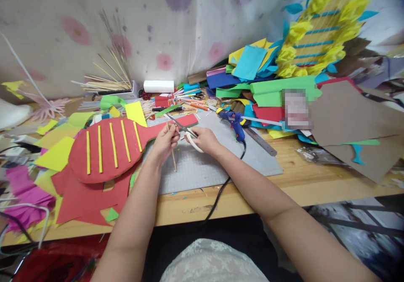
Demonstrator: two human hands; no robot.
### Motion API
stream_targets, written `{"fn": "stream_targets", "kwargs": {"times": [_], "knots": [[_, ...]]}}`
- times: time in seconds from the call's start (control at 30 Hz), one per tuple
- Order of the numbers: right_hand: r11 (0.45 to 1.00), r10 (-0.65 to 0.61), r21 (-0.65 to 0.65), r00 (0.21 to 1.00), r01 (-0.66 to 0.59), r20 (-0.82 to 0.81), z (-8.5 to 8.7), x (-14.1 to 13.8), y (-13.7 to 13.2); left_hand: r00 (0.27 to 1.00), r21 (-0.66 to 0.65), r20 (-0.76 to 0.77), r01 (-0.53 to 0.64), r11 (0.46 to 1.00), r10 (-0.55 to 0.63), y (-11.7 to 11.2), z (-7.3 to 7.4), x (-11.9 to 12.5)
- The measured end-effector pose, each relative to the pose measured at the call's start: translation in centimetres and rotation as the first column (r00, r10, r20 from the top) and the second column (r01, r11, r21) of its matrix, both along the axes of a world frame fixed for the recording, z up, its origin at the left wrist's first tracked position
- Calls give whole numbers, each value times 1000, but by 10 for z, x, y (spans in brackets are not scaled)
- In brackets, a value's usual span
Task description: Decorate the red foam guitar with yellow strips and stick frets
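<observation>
My left hand is closed around a thin wooden stick, which slants down toward the grey cutting mat. In my right hand is a pair of scissors with pale handles; the blades point up and left, close to the stick at my left fingers. Whether the blades touch the stick I cannot tell. Behind both hands lies a red paddle-shaped piece with several yellow strips across its round part. Its narrow neck runs behind my left hand.
A blue glue gun rests on the mat's right side, its black cord hanging over the table edge. Beside it lies a metal ruler. Wooden sticks stand in a box at the back. Brown cardboard and yellow-flowered craft are right.
</observation>
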State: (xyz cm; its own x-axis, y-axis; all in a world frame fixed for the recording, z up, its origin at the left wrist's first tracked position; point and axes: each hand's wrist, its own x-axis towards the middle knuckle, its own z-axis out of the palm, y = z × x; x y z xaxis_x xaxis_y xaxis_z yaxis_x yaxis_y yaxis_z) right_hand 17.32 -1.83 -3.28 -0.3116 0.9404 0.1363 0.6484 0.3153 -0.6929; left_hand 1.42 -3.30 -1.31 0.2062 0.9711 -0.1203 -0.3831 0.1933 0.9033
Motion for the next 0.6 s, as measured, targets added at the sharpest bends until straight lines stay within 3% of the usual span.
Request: {"fn": "stream_targets", "kwargs": {"times": [0.2,0.33,0.4,0.5,0.6], "knots": [[970,-236,-76,967,229,-98,-8,18,14,995,-24,-91,-51,998,49,2,8,-13],[935,-353,-99,921,340,-164,-15,31,21,943,-32,-311,-133,991,117,8,15,-14],[928,-372,-120,907,354,-197,-18,34,23,874,-11,-482,-76,997,62,13,14,-7],[924,-379,-147,898,354,-224,-21,34,24,702,45,-711,101,994,-39,19,8,9],[924,-378,-145,897,353,-227,-20,34,24,508,154,-859,129,980,68,24,-1,24]]}}
